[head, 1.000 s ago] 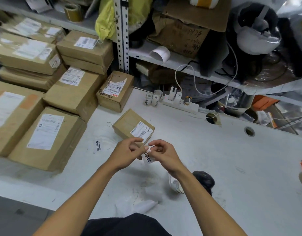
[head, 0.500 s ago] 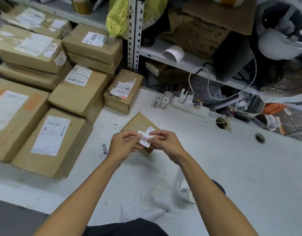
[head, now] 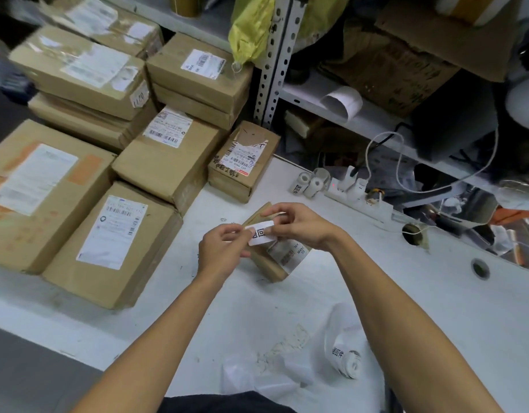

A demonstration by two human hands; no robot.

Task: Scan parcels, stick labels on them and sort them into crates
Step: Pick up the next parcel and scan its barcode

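Observation:
A small white label with a square code printed on it is stretched between my two hands above the white table. My left hand pinches its left end. My right hand pinches its right end. Directly under the label lies a small brown cardboard parcel with a printed shipping label on top; my hands cover much of it. A roll of the same labels lies on the table near my right forearm.
Several larger brown parcels are stacked along the left side of the table. One small parcel stands behind my hands. Small label rolls and a power strip sit at the table's back edge under cluttered shelves. Backing-paper scraps lie near me.
The label has been turned flat and held over the small parcel. My hands have shifted slightly right and farther over the parcel, and the view has moved closer.

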